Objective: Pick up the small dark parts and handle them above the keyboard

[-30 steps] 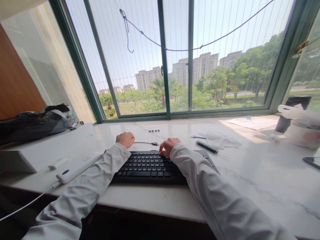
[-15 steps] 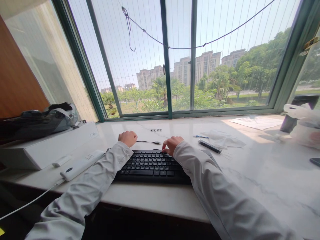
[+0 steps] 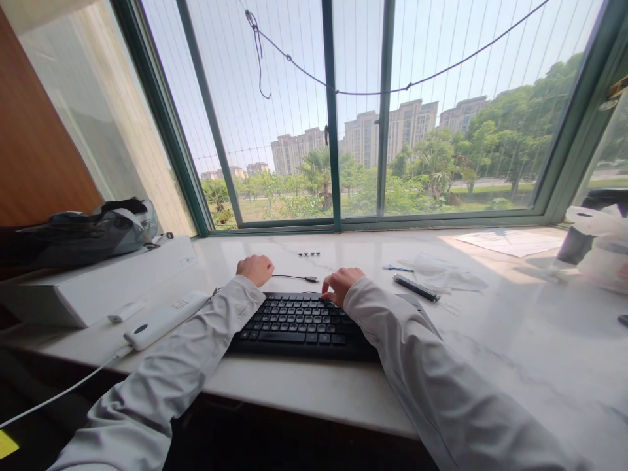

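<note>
Left hand curled into a loose fist beyond flat black plastic keyboard; right hand with bent fingers touching top key row, gripping nothing.

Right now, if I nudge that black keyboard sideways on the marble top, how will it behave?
The black keyboard looks rigid and flat, so it should probably slide as one piece, not tip. The marble top seems glossy, so likely little grip. Its thin cable may drag, and the right hand resting on the keys would resist.
</note>
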### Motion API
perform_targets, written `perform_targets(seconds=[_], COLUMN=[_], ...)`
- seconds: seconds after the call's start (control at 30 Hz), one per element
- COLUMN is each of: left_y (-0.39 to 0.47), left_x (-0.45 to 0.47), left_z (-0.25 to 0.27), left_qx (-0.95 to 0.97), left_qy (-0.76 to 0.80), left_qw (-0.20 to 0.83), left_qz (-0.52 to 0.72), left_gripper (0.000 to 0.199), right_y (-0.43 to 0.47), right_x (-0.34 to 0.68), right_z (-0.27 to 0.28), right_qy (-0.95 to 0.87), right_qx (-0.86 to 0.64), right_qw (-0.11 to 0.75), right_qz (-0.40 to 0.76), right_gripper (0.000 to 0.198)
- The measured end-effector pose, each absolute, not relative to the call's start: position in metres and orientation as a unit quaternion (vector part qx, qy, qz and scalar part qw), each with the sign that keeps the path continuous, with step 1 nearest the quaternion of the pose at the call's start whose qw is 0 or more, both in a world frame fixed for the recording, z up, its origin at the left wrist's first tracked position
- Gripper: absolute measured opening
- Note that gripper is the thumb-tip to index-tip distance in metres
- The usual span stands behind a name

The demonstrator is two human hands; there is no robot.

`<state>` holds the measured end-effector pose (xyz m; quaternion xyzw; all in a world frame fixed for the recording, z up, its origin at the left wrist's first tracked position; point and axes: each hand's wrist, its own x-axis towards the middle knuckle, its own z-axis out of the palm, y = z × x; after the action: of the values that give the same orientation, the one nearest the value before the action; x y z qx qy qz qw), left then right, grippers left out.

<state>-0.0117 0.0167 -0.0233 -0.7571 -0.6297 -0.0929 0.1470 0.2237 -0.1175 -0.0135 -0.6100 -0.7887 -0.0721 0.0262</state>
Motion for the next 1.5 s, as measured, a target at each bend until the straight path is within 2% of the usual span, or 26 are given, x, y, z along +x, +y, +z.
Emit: perform_targets(seconds=[0.37, 1.37, 1.5], left_y=[0.014, 0.020, 0.023], left_x=[-0.009, -0.013, -0.030], left_z=[-0.021, -0.023, -0.008], left_qx=[-0.755, -0.752, -0.695], left_qy=[-0.634, -0.636, -0.685], left_qw=[0.137, 0.140, 0.179], left_qz=[-0.096, -0.103, -0.123], left_gripper=[0.035, 0.034, 0.035], right_y=[-0.120, -0.118, -0.119], right_x=[0.220, 0.222, 0.221], right_z=[-0.013, -0.016, -0.016], right_qy=[-0.791, -0.790, -0.791], right_qx=[-0.603, -0.604, -0.603], right_qw=[0.005, 0.019, 0.019], right_qz=[-0.099, -0.103, -0.104], right_gripper=[0.031, 0.031, 0.030])
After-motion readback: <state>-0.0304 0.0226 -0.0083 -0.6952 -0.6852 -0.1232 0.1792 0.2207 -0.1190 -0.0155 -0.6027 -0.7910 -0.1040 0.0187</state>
